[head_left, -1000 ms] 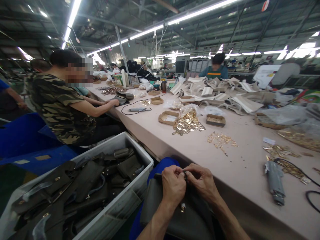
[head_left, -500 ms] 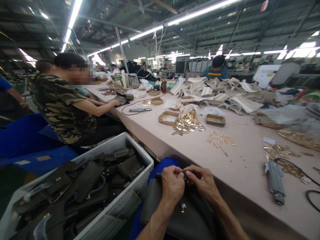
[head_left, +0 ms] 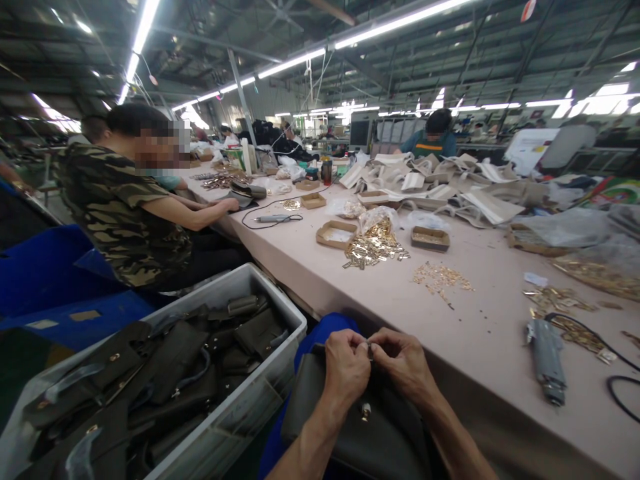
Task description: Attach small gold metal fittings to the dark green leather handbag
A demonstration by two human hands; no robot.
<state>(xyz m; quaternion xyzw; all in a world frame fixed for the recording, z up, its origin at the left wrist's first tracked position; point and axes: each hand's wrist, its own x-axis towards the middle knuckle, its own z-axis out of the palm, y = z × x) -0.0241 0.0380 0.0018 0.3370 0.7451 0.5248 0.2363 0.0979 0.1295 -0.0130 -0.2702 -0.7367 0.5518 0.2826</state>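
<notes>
Dark olive, leather-like bag: is lying on the person's lap at six o'clock, a small shiny gold clasp showing between the forearms.
Bare left hand: is curling its fingers inward, thumb and forefinger pinching a small dark piece above the clasp.
Bare right hand: is pinching the same piece from its three o'clock side; the fingertips are covering most of it, so I can't quite tell what it is.
Pale grey plastic crate: is standing at nine o'clock from the hands, holding jumbled dark olive bags.
Smooth pinkish table: is bearing a glinting heap of flat gold metal pieces at twelve o'clock and a grey barrel-shaped power tool at three.
Co-worker in a camouflage shirt: is sitting at ten o'clock, reaching toward the table's edge.
</notes>
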